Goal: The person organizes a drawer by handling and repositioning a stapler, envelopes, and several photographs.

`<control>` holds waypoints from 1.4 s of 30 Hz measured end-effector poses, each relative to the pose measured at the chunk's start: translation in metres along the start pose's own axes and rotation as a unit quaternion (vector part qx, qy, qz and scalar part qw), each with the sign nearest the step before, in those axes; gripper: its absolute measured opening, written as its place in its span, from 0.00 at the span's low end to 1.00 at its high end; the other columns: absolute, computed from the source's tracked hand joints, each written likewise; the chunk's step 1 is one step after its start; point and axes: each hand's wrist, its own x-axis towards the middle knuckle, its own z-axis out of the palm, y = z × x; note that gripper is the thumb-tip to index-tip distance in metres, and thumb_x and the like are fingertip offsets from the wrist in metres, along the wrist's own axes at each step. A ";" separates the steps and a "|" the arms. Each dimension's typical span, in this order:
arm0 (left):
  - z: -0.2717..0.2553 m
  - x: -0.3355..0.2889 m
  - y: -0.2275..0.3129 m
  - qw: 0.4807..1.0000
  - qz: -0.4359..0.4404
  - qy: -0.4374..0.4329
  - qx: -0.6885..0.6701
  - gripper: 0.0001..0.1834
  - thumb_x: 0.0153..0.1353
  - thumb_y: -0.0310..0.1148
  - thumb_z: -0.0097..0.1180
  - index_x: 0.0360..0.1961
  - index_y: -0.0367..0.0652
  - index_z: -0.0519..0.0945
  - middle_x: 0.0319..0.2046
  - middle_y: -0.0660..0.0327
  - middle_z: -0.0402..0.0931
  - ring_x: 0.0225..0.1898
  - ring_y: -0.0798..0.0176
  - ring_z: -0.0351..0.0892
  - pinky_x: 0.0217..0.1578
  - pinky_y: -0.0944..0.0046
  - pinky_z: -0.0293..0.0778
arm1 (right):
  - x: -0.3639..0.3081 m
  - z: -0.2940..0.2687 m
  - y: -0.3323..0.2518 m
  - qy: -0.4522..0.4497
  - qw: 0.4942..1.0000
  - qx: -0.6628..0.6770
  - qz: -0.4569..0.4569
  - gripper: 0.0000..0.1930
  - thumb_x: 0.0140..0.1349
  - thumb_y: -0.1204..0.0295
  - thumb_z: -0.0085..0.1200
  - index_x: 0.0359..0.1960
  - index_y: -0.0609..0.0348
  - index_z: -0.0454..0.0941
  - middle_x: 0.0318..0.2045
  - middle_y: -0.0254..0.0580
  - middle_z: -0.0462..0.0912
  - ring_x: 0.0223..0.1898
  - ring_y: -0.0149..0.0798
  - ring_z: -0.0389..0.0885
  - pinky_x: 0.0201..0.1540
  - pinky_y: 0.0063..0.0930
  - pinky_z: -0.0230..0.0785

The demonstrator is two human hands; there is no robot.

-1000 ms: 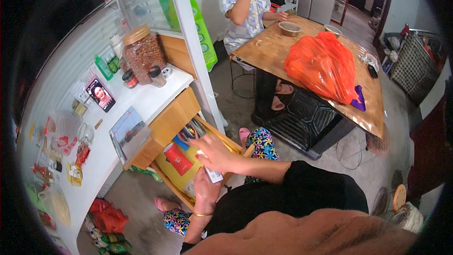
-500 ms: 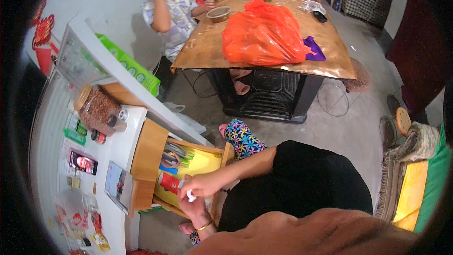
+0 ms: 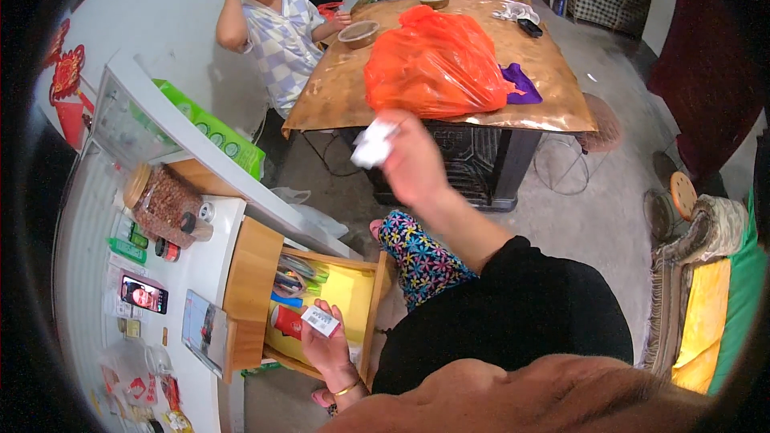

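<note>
1. Right hand (image 3: 413, 162), raised at centre frame above the floor, is closed around a crumpled white paper scrap (image 3: 374, 143) that sticks out past the fingers.
2. Left hand (image 3: 329, 345), lower centre, pinches a small white printed packet (image 3: 320, 321) just over the open wooden drawer (image 3: 250, 289).
3. Progress, judged: both items appear lifted out of the drawer; the drawer stands open and neither item is set down yet.
4. Large copper-topped table (image 3: 529, 96), upper centre: carries a bulging orange plastic bag (image 3: 437, 64), a purple cloth and two bowls. A seated person is at its far left corner.
5. Drawer contents: yellow sheet lining, a red can, pens or similar sticks at the top edge.
6. Clear plastic jar (image 3: 164, 204), left on the white counter: full of brown nuts or the like, lid on.
</note>
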 end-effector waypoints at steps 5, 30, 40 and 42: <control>-0.008 -0.001 -0.007 0.995 -0.001 -0.098 0.030 0.19 0.59 0.34 0.45 0.51 0.43 0.67 0.48 0.54 0.69 0.50 0.56 0.70 0.53 0.52 0.63 | -0.092 0.025 0.099 -0.274 0.901 -0.268 0.202 0.13 0.54 0.82 0.46 0.41 0.58 0.72 0.39 0.41 0.73 0.44 0.37 0.73 0.47 0.28 0.65; -0.006 -0.023 -0.001 0.996 0.050 0.007 0.070 0.15 0.62 0.35 0.43 0.45 0.37 0.69 0.42 0.56 0.74 0.46 0.57 0.72 0.49 0.54 0.68 | -0.134 0.028 0.138 -0.502 0.769 -0.361 0.164 0.12 0.52 0.83 0.44 0.39 0.58 0.68 0.37 0.46 0.65 0.41 0.46 0.68 0.43 0.31 0.62; -0.006 -0.031 -0.004 0.988 -0.053 -0.037 0.137 0.20 0.61 0.40 0.42 0.50 0.38 0.67 0.47 0.57 0.71 0.47 0.57 0.72 0.48 0.55 0.69 | -0.128 0.028 0.149 -0.571 0.743 -0.343 0.062 0.11 0.51 0.84 0.44 0.37 0.61 0.68 0.37 0.46 0.67 0.41 0.47 0.69 0.45 0.31 0.62; -0.011 -0.029 -0.007 0.996 -0.041 -0.048 0.056 0.17 0.62 0.37 0.40 0.48 0.39 0.68 0.46 0.58 0.72 0.46 0.59 0.71 0.48 0.57 0.67 | -0.135 0.029 0.151 -0.591 0.693 -0.413 -0.019 0.13 0.47 0.84 0.46 0.37 0.62 0.68 0.37 0.46 0.68 0.42 0.49 0.69 0.45 0.33 0.63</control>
